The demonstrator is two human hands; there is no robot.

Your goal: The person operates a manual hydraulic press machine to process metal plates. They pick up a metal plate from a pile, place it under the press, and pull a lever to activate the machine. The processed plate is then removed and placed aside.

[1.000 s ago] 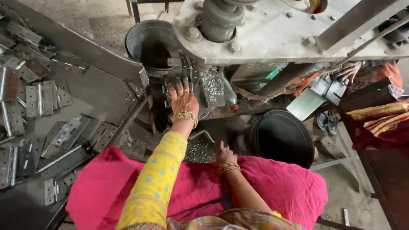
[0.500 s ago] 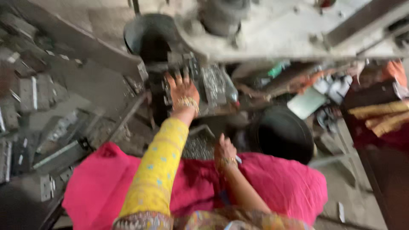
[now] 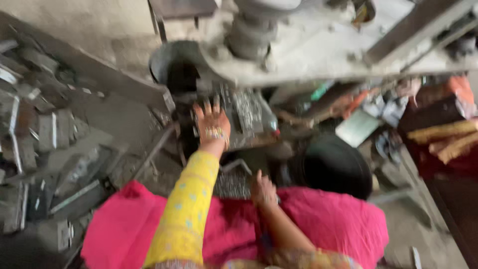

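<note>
Small metal pieces (image 3: 234, 183) lay in a grey heap in a tray just in front of the person's lap, between the two arms. The right hand (image 3: 262, 190) rested at the edge of that heap, fingers curled down; the picture was too blurry to tell if it had hold of a piece. The left hand (image 3: 213, 124) was stretched out in its yellow sleeve (image 3: 186, 214), fingers spread wide and flat, and it held nothing. It lay on the dark bed of the big grey press machine (image 3: 308, 45), right below the heavy round part. More little metal bits (image 3: 247, 108) sat on a plate just beside that hand.

On the left, lots of flat metal plates (image 3: 45, 134) lay spread about on the floor. A round grey bucket (image 3: 167, 62) stood behind the machine bed, and a dark round tub (image 3: 333, 167) stood near the right knee. The pink cloth (image 3: 323, 219) of the person's clothes covered the lap.

The work looked to be in the middle. The heap by the lap was still full, so many pieces were left to do. Many pieces already lay to the left, though it was not clear whether those were finished ones.
</note>
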